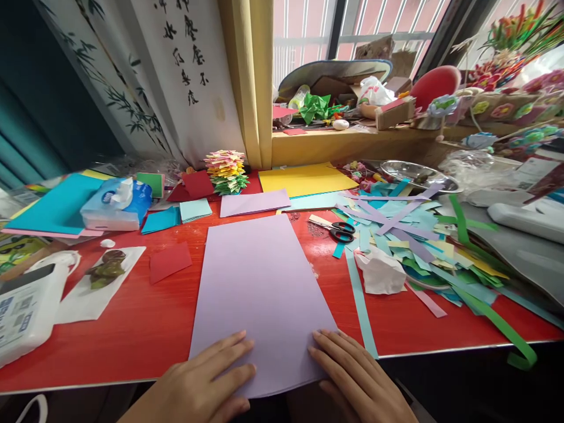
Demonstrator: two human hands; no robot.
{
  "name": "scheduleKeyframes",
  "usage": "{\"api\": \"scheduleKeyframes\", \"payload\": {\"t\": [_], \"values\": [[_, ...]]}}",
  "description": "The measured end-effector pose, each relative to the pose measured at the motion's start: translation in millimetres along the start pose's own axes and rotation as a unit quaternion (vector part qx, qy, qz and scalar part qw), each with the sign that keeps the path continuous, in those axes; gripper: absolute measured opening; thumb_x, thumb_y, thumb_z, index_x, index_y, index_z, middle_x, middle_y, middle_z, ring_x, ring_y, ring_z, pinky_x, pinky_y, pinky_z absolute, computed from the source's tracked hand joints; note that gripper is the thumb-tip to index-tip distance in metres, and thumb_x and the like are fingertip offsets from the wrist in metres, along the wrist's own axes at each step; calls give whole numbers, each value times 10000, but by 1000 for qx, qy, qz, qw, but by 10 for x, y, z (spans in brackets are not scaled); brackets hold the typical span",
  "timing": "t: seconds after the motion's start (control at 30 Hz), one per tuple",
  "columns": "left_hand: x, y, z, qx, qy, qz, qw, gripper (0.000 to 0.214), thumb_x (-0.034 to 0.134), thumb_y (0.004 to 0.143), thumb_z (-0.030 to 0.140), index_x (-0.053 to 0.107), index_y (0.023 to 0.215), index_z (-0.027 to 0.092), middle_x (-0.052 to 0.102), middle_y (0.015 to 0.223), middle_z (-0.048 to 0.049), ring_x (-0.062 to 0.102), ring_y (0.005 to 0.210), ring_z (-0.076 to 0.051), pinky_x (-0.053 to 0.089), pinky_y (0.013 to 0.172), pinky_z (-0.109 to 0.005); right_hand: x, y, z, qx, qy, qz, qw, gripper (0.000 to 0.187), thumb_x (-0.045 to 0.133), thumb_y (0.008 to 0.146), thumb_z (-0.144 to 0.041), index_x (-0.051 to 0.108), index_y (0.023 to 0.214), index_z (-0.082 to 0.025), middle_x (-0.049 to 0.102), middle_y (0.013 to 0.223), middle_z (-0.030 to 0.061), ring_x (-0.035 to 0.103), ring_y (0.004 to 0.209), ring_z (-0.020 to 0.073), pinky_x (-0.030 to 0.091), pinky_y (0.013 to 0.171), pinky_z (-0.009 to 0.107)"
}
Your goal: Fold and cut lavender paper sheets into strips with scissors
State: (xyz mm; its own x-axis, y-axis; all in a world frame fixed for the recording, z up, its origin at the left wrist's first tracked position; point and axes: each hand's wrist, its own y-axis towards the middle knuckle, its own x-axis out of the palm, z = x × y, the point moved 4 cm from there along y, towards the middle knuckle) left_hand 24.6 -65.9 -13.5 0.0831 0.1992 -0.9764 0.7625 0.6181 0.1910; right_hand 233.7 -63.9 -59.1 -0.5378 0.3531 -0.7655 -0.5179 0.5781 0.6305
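Note:
A large sheet of light purple paper (259,282) lies on the red table in front of me, its near edge reaching past the table's front edge. On its lower left part rests my left hand (211,373), fingers stretched out and thumb near the bottom edge. My right hand (352,367) lies on the lower right edge, fingers extended over the paper, thumb low beside it. Neither hand grips anything that I can see. Beyond the sheet is a smaller light purple piece (253,203). Black-handled scissors (341,231) lie to the right of the sheet.
Many coloured paper strips (396,223) heap at the right, beside a crumpled white tissue (381,270). A tissue pack (117,202), red paper square (170,262) and white device (30,311) are on the left. Yellow paper (306,179) and a folded-paper stack (227,171) stand behind.

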Motion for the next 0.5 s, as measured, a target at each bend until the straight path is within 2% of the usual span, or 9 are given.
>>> {"api": "scheduleKeyframes", "payload": {"t": [0.2,0.33,0.43,0.5], "values": [[21,-16,-50,-25,-32,36,999,290,387,904,265,665,977,220,668,1066,13,605,1013,-101,472,848,-124,-3,61,-47,-19,0,-3,1000,231,507,856,-182,635,1048,-190,667,1070,21,608,1019,135,406,997,244],[72,-79,-70,-31,-35,-3,999,292,439,873,387,648,1014,240,640,1125,17,618,996,-126,519,787,-159,24,115,-83,-20,33,-11,999,272,429,870,-120,638,1038,-169,667,1071,18,608,1019,134,414,990,252],[150,-134,-80,-64,-37,-15,997,341,466,842,454,618,1081,264,597,1197,12,599,1034,-156,541,747,-188,9,133,-56,10,50,11,999,224,497,852,-173,643,1022,-159,684,1028,44,624,988,150,464,938,250],[216,-152,-70,-82,-32,-18,996,389,488,829,452,575,1158,264,563,1244,-3,557,1099,-184,529,803,-229,-30,96,-24,31,56,12,998,230,511,851,-220,643,1033,-171,689,1013,53,630,975,163,488,906,253]]}}
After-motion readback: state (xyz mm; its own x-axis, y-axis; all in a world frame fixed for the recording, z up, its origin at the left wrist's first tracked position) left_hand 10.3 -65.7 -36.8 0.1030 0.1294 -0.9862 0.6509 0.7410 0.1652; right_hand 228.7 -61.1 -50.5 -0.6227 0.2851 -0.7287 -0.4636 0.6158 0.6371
